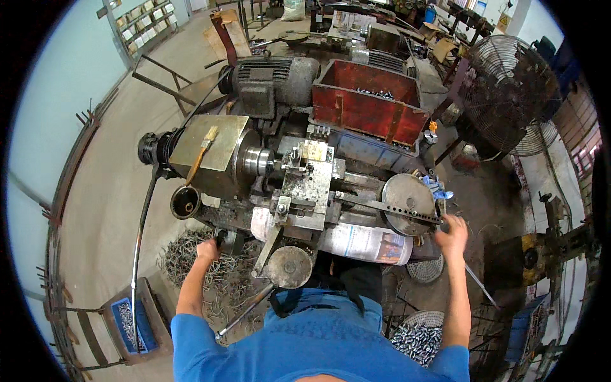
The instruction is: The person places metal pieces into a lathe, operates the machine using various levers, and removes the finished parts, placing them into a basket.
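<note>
I stand at a small, greasy metal lathe. At its front left, my left hand [207, 250] is closed around a dark knob [221, 238], which the fingers partly hide. Over on the right, my right hand [453, 237] grips the end of a flat lever with a row of holes [402, 209]. This lever crosses a round metal disc [396, 191] and reaches the tool slide [307, 191]. Left of the slide is the shiny spindle collar [258, 161]. A second, smaller disc [289, 266] with a bar sits close to my body.
A brush [203, 151] lies on the headstock [219, 137], above a dark cup [186, 202]. Behind are a motor [273, 79] and a red bin [369, 116]. Curly metal shavings [181, 254] cover the floor. A basket of small metal parts [417, 340] and a fan [509, 95] are at right.
</note>
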`<state>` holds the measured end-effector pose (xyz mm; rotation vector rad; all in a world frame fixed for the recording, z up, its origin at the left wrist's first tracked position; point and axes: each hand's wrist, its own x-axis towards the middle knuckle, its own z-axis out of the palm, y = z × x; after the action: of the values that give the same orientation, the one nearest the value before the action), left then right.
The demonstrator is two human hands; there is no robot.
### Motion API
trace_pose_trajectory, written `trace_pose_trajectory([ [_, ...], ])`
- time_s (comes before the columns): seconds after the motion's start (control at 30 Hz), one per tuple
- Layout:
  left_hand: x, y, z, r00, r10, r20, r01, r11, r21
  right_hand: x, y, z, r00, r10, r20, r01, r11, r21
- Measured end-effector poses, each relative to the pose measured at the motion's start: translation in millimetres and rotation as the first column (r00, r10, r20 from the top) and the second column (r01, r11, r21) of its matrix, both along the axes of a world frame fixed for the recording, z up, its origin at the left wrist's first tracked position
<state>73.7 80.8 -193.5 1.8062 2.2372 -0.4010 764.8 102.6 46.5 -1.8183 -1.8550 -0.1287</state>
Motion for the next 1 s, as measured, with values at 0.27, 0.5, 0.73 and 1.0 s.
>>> trace_pose_trajectory([
  [0.27,-37,3,106,0.908,0.087,0.411,-0.224,0.928,0.299,-246,99,56,0.61,0.778,0.151,-0.79,0.584,0.187],
  [0.5,-117,-79,246,0.913,0.364,0.184,-0.382,0.606,0.698,-358,148,41,0.445,0.765,0.466,-0.723,0.614,-0.318],
  [0.73,-49,-109,189,0.764,0.611,0.207,-0.608,0.575,0.548,-363,161,28,0.486,0.769,0.416,-0.689,0.63,-0.359],
  [1.0,-17,-116,189,0.772,0.556,0.307,-0.632,0.621,0.463,-367,150,44,0.538,0.736,0.411,-0.627,0.675,-0.388],
])
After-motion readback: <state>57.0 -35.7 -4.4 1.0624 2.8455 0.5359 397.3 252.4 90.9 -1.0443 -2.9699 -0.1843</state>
